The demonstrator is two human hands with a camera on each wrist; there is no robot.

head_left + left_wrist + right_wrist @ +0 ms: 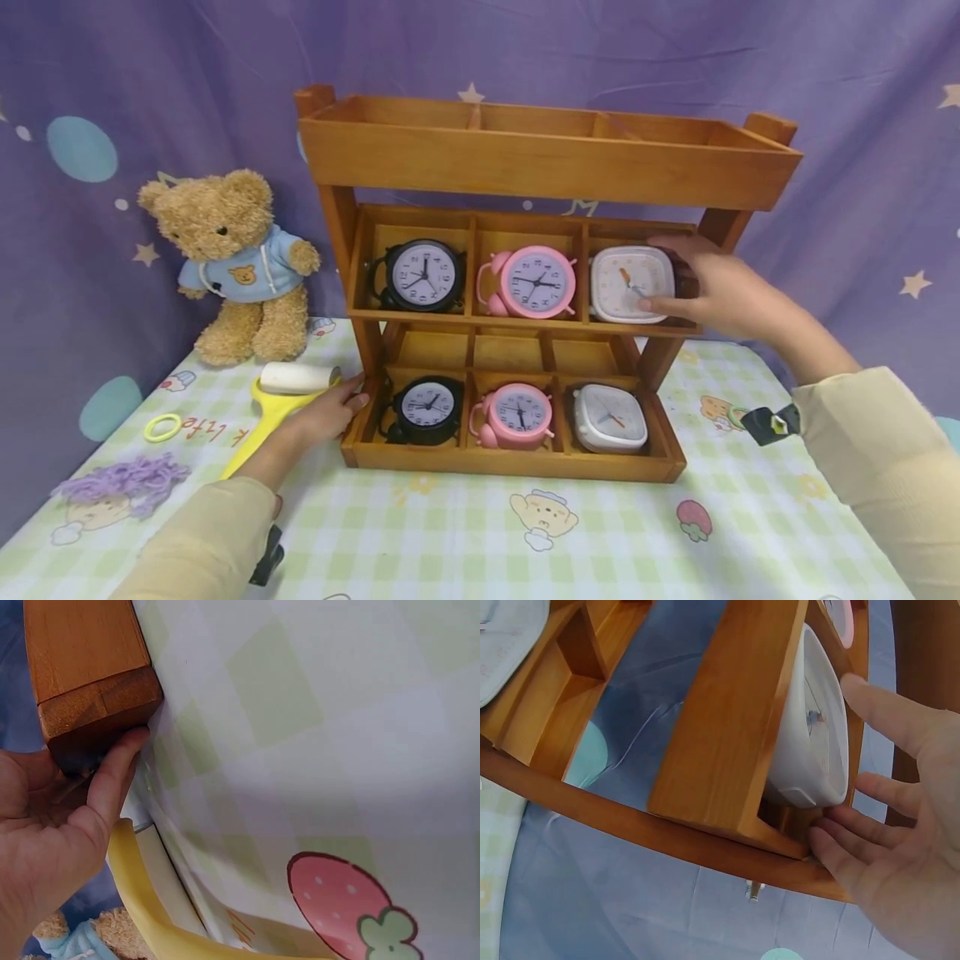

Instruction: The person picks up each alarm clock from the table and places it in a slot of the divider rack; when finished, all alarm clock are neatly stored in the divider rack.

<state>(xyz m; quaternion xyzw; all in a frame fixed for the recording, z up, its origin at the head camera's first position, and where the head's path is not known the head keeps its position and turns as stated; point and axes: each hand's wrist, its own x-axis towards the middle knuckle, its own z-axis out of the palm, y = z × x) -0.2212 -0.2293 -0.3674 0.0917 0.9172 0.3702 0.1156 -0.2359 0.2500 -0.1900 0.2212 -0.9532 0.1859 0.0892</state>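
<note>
A wooden shelf rack (495, 171) stands on the table with alarm clocks in its two lower tiers. My right hand (723, 283) holds the white alarm clock (618, 283) in the middle tier's right compartment. Its thumb lies on the clock's front; the right wrist view shows the other fingers (847, 832) at the clock's side. Left of that clock sit a pink alarm clock (537, 282) and a black alarm clock (422, 276). My left hand (322, 417) rests its fingers against the rack's lower left side, partly hidden under the wood (101, 705) in the left wrist view.
The bottom tier holds a black clock (427, 408), a pink clock (519, 414) and a white clock (611, 417). A yellow-handled lint roller (258, 429) lies beside my left arm. Further left are a teddy bear (240, 267), a yellow ring (162, 428) and a checked tablecloth (450, 533).
</note>
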